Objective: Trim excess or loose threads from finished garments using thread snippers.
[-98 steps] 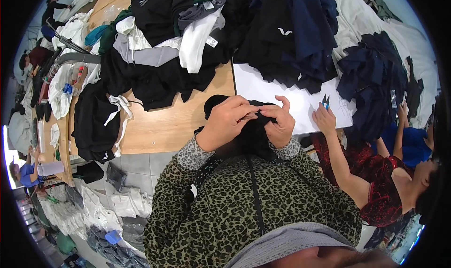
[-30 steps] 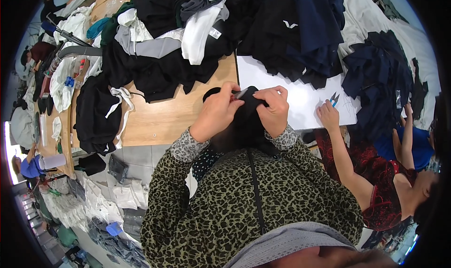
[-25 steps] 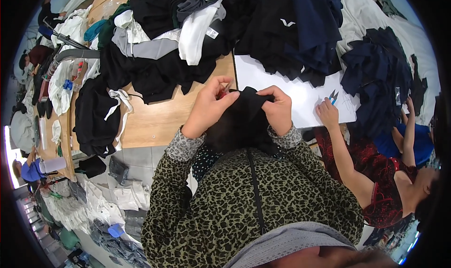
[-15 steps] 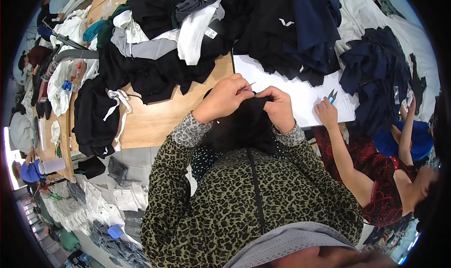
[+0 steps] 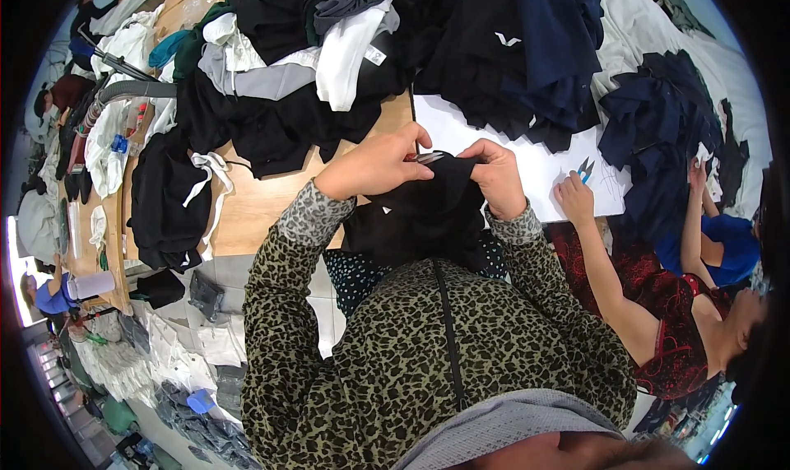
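Head view: by the near-left corner of the white board [image 5: 539, 176], the left hand [image 5: 374, 167] is clasping small snips [image 5: 426, 157] — the right hand [image 5: 500, 179] is pinching the edge of the black garment [image 5: 420, 223] hanging there.

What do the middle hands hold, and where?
The left hand holds a small silver metal tool by its red part; the right hand pinches black fabric by its top edge.

Wearer's two hands [image 5: 374, 165], one garment [image 5: 424, 216] between them, two cutting tools [image 5: 427, 158]
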Available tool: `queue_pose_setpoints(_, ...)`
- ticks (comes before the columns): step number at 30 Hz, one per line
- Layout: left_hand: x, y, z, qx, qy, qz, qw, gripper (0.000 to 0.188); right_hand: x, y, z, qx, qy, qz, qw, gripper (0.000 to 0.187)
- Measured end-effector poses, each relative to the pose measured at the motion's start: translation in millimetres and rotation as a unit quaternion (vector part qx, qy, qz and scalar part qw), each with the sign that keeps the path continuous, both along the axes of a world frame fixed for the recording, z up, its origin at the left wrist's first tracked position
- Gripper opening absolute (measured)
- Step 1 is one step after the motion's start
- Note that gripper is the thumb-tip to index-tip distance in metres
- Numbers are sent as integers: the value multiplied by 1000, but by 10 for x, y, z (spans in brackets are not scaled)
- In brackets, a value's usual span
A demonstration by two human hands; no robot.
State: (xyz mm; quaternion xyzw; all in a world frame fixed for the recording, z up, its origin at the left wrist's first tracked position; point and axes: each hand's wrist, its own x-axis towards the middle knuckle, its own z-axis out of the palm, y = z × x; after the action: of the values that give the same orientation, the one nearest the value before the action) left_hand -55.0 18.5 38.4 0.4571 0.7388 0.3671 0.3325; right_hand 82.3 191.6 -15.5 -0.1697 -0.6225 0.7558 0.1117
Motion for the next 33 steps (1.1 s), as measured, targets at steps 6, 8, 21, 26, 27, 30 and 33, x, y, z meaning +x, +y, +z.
queue_pose_setpoints(6,-9,81,35,-52,13,-32,998,45,30,-40,32,18,9,-3,1000,10)
queue_pose_setpoints(8,-6,90,42,-56,10,-34,998,45,41,-52,42,23,8,-4,1000,10)
queue_pose_setpoints(21,-7,105,18,-62,-43,-26,997,39,67,-56,-2,82,13,-7,997,10)
queue_pose_setpoints(26,-39,96,-47,-35,-8,-38,999,33,45,-45,-15,108,22,-6,994,10)
queue_pose_setpoints(27,-42,97,-59,-3,-21,-3,1000,33,52,-42,2,99,18,-15,995,10)
queue_pose_setpoints(30,37,114,-78,103,-1,73,992,31,95,-62,18,95,12,-52,994,11)
queue_pose_setpoints(33,362,114,-98,115,22,135,984,43,102,-81,-44,118,22,-92,988,13)
